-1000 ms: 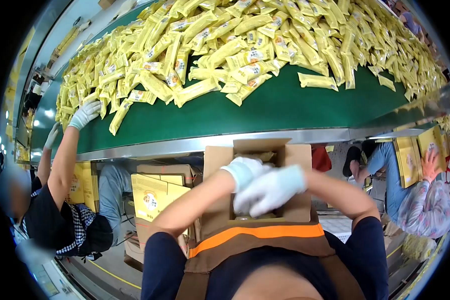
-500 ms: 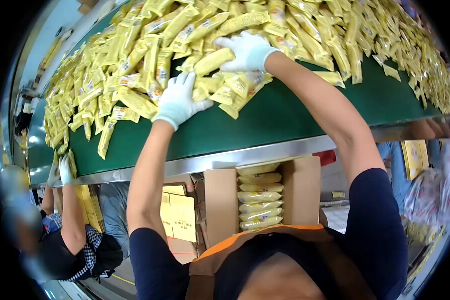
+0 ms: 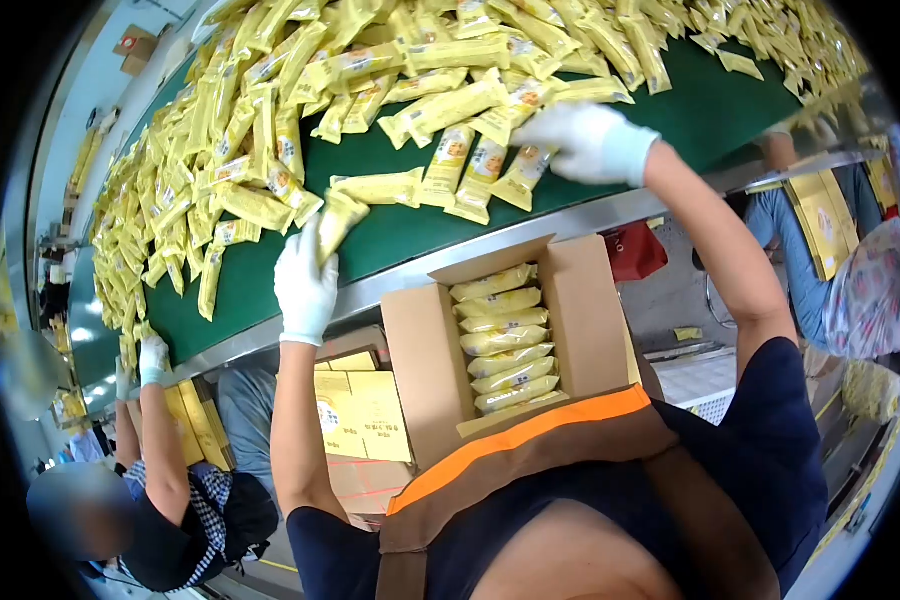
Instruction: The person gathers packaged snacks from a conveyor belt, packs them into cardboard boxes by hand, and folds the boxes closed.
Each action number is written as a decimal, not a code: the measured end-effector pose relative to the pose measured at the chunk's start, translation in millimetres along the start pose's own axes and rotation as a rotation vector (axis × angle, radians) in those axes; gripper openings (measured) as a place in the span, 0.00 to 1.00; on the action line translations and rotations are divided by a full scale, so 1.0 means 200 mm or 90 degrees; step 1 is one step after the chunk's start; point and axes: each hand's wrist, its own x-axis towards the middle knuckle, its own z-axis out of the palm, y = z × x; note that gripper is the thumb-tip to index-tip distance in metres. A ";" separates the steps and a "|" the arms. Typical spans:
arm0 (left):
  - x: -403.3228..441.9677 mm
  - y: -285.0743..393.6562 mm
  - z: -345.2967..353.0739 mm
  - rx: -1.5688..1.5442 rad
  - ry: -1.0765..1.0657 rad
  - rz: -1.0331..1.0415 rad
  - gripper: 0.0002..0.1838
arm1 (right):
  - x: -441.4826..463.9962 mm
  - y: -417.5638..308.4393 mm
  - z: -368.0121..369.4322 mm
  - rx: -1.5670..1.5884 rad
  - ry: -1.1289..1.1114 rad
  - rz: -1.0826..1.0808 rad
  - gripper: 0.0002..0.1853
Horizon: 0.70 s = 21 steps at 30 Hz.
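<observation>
My left hand (image 3: 305,288), in a white glove, is closed on a yellow snack packet (image 3: 341,222) near the front edge of the belt. Over the belt to the right is my white-gloved right hand (image 3: 588,145), smeared by motion, its fingertips at the top of a packet (image 3: 523,177). Whether those fingers grip it, I cannot tell. Between my hands two packets (image 3: 448,165) (image 3: 481,178) lie side by side, and another packet (image 3: 378,188) lies crosswise to their left.
A large heap of yellow packets (image 3: 240,110) covers much of the green belt (image 3: 400,240). Below its metal edge stands an open cardboard box (image 3: 425,360) holding a row of packets. Flat yellow cartons (image 3: 363,415) are beside it. A co-worker's gloved hand (image 3: 154,358) is at the left.
My left hand has pulled back toward the belt edge with a packet in it. My right hand has moved right and nearer. Several packets now lie spread in front of the heap.
</observation>
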 end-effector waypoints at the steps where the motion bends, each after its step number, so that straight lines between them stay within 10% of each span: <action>1: 0.04 0.04 0.01 -0.063 0.101 0.026 0.34 | -0.05 -0.03 0.07 -0.074 0.091 -0.041 0.22; 6: 0.35 0.49 0.00 -0.111 0.086 0.177 0.28 | -0.05 -0.03 0.19 -0.061 0.128 -0.074 0.12; 14: 0.39 0.10 0.14 -0.039 -0.114 0.096 0.37 | 0.12 -0.13 0.15 0.005 0.208 -0.228 0.12; 19: 0.25 0.01 0.03 -0.082 -0.140 0.005 0.40 | 0.28 -0.24 0.06 -0.135 -0.223 0.011 0.25; 21: 0.17 0.02 -0.03 -0.163 -0.141 -0.086 0.38 | 0.18 -0.21 0.09 -0.067 -0.167 0.027 0.26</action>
